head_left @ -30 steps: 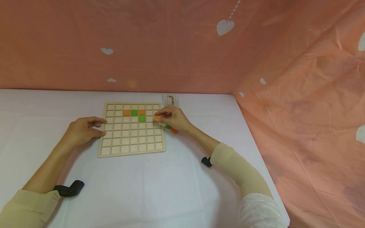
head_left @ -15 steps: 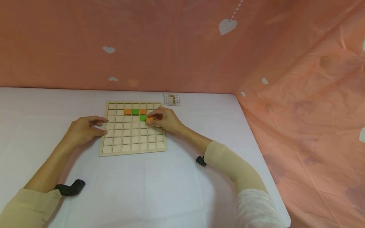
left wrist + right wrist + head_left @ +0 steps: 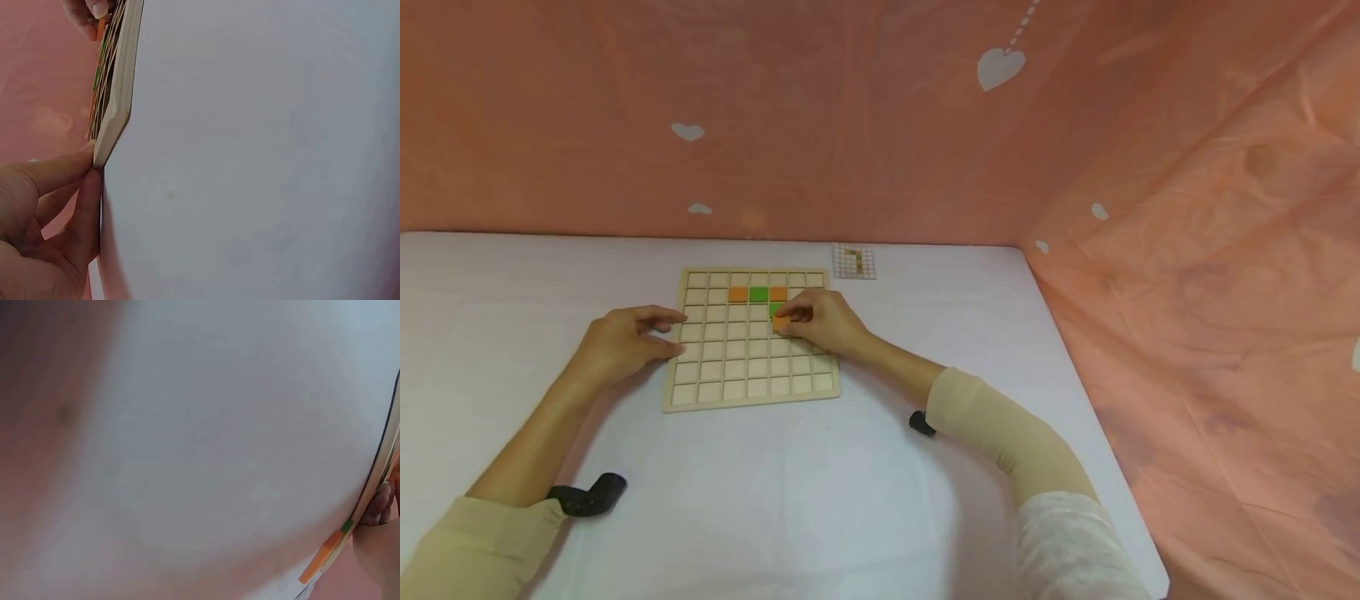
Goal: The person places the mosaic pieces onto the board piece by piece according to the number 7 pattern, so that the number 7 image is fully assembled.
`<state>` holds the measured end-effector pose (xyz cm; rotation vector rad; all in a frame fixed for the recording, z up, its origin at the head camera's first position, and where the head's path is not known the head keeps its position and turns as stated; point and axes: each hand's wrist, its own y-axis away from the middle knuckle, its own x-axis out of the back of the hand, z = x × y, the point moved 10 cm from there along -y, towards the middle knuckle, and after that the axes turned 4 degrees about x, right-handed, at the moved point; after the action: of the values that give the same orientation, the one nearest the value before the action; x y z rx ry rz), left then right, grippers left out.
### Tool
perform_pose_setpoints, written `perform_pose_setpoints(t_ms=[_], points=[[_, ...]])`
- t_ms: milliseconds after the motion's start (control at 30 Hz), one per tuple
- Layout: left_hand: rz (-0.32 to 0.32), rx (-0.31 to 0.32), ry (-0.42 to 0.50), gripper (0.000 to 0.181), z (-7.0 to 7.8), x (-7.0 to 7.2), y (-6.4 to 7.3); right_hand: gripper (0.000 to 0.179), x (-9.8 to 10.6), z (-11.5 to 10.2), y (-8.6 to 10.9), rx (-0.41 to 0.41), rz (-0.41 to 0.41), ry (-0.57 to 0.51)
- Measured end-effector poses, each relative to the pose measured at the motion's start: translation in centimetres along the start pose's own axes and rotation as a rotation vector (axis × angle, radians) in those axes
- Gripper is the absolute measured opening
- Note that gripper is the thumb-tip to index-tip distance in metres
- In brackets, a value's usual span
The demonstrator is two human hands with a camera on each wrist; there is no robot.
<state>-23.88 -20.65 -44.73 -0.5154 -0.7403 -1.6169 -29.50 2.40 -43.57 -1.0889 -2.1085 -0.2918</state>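
Orange tile [image 3: 780,326]: pinching it in right hand [image 3: 826,321] beside green tile [image 3: 774,309], touching gridded board [image 3: 736,367] with relaxed left hand [image 3: 623,342].

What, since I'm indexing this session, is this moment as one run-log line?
left hand: touching wooden board, left edge | right hand: pinching orange tile over board | grid card: near board's far right corner

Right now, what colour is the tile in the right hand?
Orange; the tile shows best in the head view.
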Motion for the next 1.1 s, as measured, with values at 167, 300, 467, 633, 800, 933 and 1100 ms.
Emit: perform_pose_setpoints(t_ms=[167, 300, 467, 633, 800, 933, 1100], points=[[-0.01, 0.009, 0.0, 0.048, -0.2, -0.1, -0.2, 0.022, -0.2, -0.1, 0.0, 0.017, -0.007, 0.049], [-0.011, 0.018, -0.004, 0.049, -0.3, -0.1, -0.1, 0.022, -0.4, -0.4, -0.1, 0.037, -0.011, 0.059], [-0.008, 0.016, -0.006, 0.049, -0.2, -0.1, 0.0, 0.022, -0.7, -0.2, 0.0, 0.035, -0.026, 0.061], [-0.013, 0.021, -0.002, 0.05, -0.1, -0.2, 0.0, 0.025, -0.7, -0.4, 0.0, 0.056, -0.022, 0.087], [-0.02, 0.026, 0.001, 0.051, -0.2, -0.3, 0.1, 0.028, -0.7, -0.4, 0.0, 0.06, -0.03, 0.09], [-0.01, 0.016, -0.003, 0.05, -0.1, -0.2, 0.1, 0.028, -0.5, -0.3, 0.1, 0.05, -0.028, 0.049], [0.004, 0.003, -0.005, 0.049, 0.1, -0.1, 0.1, 0.025, 0.3, 0.1, 0.5, 0.002, -0.012, -0.065]])
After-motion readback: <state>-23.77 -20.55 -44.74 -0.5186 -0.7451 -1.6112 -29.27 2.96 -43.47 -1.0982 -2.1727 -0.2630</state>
